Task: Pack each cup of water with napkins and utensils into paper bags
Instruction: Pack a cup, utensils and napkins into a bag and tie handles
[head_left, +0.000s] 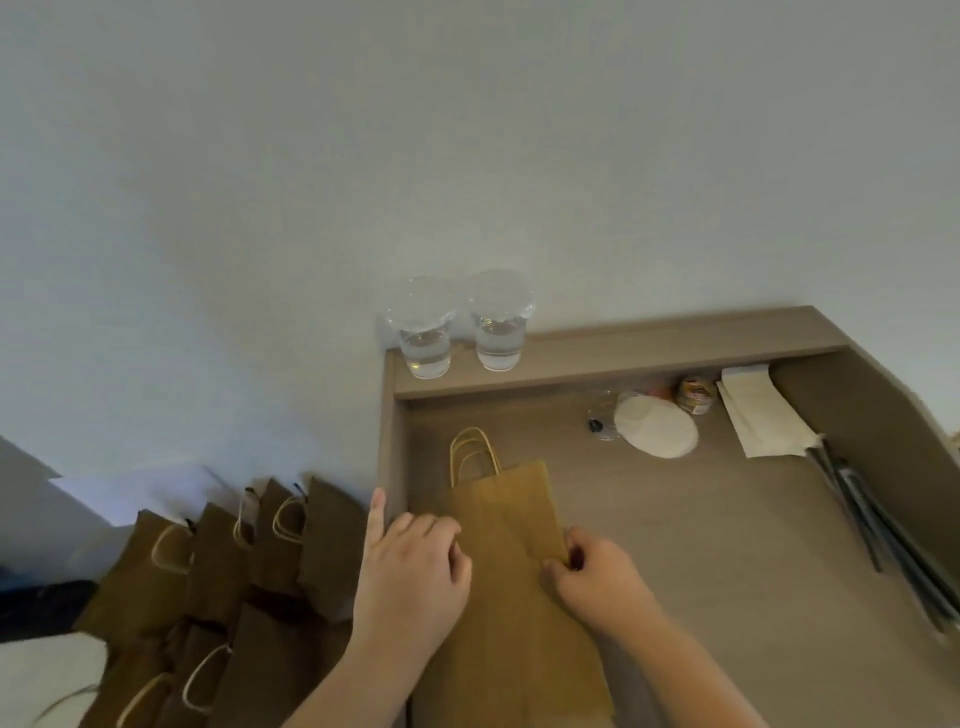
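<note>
A flat, folded brown paper bag (511, 566) is observed lying on the wooden surface (701, 545), its twisted paper handles (471, 454) pointed away toward the raised ledge (623, 345) at the back. The bag is held at both side edges. The left hand (410, 574) is laid against the bag's left edge, fingers curled onto the paper and the index finger extended along the surface's left wall; its grip appears closed on the bag, though the contact under the fingers is hidden. The right hand (597, 579) is pinched shut on the bag's right edge, thumb and fingers folded over the paper.

Two clear plastic cups of water (460, 338), each lidded and partly filled, are noted standing upright side by side on the ledge, at its left end, against the wall (467, 130). They are well apart from the bag.

A stack of white napkins (761, 415) is recorded near the right rear corner of the surface. Dark, long utensils (878, 535) are seen lying along the right wall, just beside the napkins; their type cannot be told. A pale round lid or disc (657, 426) and a small printed container (696, 396) lie near the ledge; the items are blurred.

To the left of the surface, at a lower level, a group of brown paper bags with handles (218, 571) is seen standing closely together. Their contents are not visible.
</note>
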